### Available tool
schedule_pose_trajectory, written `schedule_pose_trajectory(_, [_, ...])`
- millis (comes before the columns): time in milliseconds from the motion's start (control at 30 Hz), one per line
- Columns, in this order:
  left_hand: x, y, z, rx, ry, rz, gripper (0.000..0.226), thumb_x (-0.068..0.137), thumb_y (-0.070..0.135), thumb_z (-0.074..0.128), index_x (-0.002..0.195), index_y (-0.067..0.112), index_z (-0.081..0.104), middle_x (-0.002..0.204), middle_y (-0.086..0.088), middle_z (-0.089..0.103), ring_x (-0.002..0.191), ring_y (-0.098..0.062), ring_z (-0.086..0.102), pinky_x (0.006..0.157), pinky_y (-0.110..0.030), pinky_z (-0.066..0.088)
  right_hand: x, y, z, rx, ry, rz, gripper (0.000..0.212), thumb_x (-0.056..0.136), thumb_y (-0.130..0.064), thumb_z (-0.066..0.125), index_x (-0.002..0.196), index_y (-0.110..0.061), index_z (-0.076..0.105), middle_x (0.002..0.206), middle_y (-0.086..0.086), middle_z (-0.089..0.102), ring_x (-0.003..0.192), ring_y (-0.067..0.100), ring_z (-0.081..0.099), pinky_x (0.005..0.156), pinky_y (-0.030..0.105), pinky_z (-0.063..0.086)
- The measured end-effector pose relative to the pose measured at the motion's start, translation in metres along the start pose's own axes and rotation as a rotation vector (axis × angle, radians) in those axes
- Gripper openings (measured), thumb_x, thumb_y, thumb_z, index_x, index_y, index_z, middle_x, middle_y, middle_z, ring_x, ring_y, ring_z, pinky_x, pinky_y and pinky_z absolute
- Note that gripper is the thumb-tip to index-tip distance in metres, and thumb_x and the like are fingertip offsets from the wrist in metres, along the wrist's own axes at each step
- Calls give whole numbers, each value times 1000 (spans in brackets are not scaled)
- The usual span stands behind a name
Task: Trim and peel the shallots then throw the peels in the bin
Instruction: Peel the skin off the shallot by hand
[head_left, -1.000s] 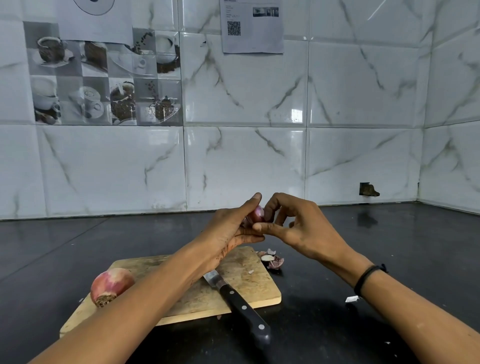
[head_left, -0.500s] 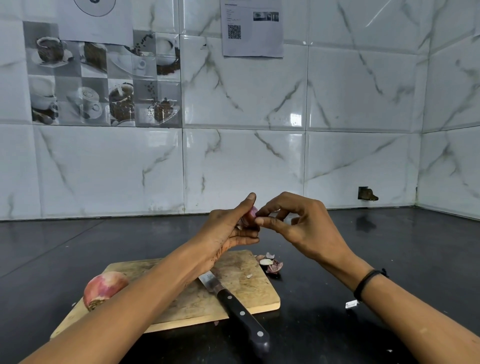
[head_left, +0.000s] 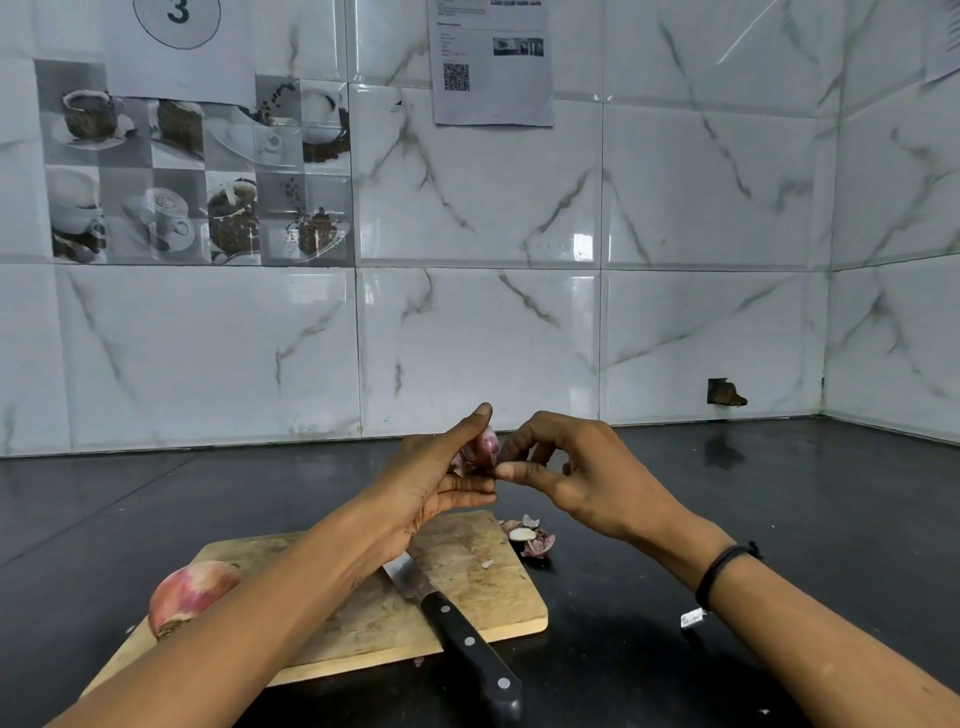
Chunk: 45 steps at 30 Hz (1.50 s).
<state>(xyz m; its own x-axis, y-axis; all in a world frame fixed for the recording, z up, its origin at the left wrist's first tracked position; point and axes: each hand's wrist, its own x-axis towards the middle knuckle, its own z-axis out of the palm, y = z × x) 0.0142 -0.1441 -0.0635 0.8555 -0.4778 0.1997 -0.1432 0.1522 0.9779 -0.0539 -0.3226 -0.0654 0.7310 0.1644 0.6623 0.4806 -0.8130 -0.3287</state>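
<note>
A black-handled knife lies across a wooden cutting board, with 1 unpeeled shallot at the board's left edge. Loose peels sit on the dark counter just beside the board's far right corner. Above the board, 2 hands meet: the left hand grips a small shallot and the right hand pinches it.

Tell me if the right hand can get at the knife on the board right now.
Probably yes. The knife lies with its black handle overhanging the cutting board, nothing over it; the left forearm covers only the blade's tip. The right hand would first have to release the shallot.
</note>
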Motion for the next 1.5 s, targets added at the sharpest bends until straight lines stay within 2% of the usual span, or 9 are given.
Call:
schedule_pose_trajectory(267, [1,-1,0,-38,-21,-28,49,87,52,68,89,3,72,80,-14,70,58,-16,61,69,-34,59,1,7,-1,-54,-82,46,15,92,-45,69,97,-32,71,99,-15,69,88,1,62,73,18,47])
schedule_pose_trajectory(367, [2,-2,0,-27,-34,-34,50,87,54,67,89,4,72,77,-12,67,54,-13,55,66,-32,58,1,8,0,-60,-98,56,17,92,-46,68,99,-30,71,99,-15,68,89,1,61,79,28,53])
schedule_pose_trajectory(567, [1,0,3,-60,-20,-70,47,89,47,66,92,1,72,65,-9,64,48,-13,50,63,-33,60,1,10,1,-112,-100,84,13,94,-44,66,99,-32,70,99,-15,68,90,3,61,80,35,55])
schedule_pose_trajectory(800, [1,3,4,-100,-27,-92,56,91,44,62,108,-9,70,62,-7,55,44,-11,44,59,-30,60,-1,17,-2,-292,-82,211,11,94,-40,65,98,-31,69,89,-18,61,82,3,56,73,31,49])
schedule_pose_trajectory(1033, [2,-3,4,-133,-81,-119,61,91,44,63,118,-11,64,72,-13,65,49,-16,54,59,-33,59,-1,21,0,-209,-65,227,18,93,-47,66,87,-31,72,84,-17,66,79,1,59,69,29,49])
schedule_pose_trajectory(1200, [4,-3,1,-164,-102,-121,51,94,48,59,108,-1,63,78,-17,67,54,-19,59,60,-34,59,0,19,-3,-192,-25,171,12,92,-41,70,100,-31,69,89,-19,66,80,3,60,75,37,57])
schedule_pose_trajectory(1300, [5,-3,1,-155,-95,-107,48,93,49,60,100,1,66,84,-18,70,61,-20,64,67,-36,60,-1,15,-3,-162,55,143,18,95,-47,63,96,-30,68,84,-21,65,78,2,61,75,36,56])
schedule_pose_trajectory(1367, [5,-3,2,-174,-81,-109,45,93,45,62,103,1,68,90,-19,73,69,-21,69,73,-36,61,-1,9,-4,-131,100,103,24,95,-52,61,95,-30,69,83,-20,66,77,2,62,72,32,55])
schedule_pose_trajectory(1500, [3,-2,6,-236,-65,-109,41,93,37,65,111,0,70,96,-19,75,84,-27,75,74,-35,63,-1,-2,-5,-19,162,32,27,86,-48,75,104,-29,69,88,-18,68,79,5,64,67,15,49])
